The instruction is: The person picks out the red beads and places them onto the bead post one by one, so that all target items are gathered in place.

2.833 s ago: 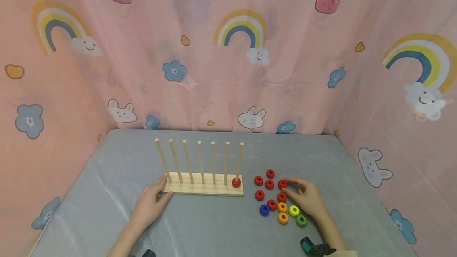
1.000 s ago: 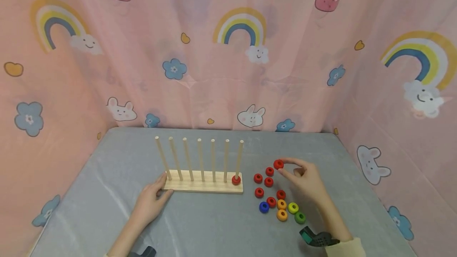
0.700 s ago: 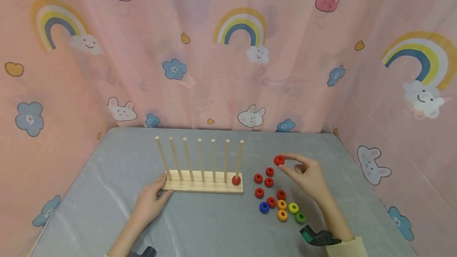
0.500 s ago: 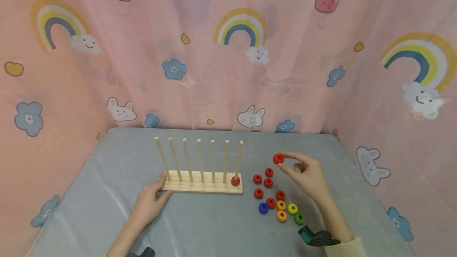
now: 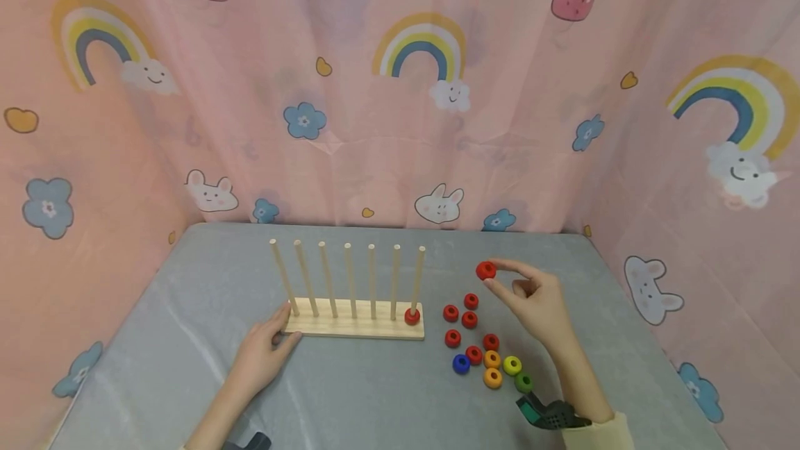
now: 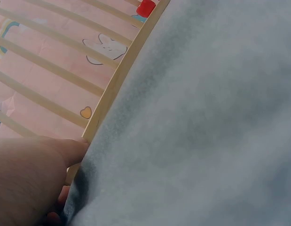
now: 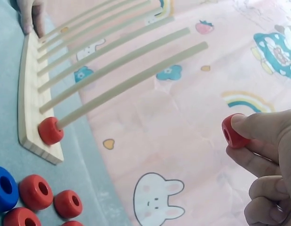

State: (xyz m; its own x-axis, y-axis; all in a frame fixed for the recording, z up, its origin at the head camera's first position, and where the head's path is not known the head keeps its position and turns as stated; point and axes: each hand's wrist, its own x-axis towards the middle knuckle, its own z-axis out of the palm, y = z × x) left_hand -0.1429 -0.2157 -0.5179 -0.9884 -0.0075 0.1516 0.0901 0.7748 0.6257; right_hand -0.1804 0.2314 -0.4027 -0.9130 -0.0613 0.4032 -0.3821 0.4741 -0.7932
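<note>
My right hand (image 5: 536, 301) pinches a red bead (image 5: 485, 270) between thumb and fingers, raised above the table; the right wrist view shows the bead (image 7: 234, 131) with its hole facing sideways. To the left stands a wooden peg board (image 5: 356, 326) with a row of several upright pegs. One red bead (image 5: 412, 317) sits at the foot of its rightmost peg (image 5: 418, 280); the other pegs are bare. My left hand (image 5: 259, 356) grips the board's left end, thumb at the near edge. In the left wrist view the hand (image 6: 32, 174) partly hides that end.
Loose beads lie right of the board: several red ones (image 5: 453, 338), a blue one (image 5: 461, 364), two orange ones (image 5: 492, 378), a yellow one (image 5: 512, 366) and a green one (image 5: 523, 383). A pink printed curtain (image 5: 375, 158) surrounds the grey-covered table (image 5: 369, 401).
My right hand has taken a red bead from the right of the loose group and lifted it up and slightly left. The left hand and the board have stayed in place.
</note>
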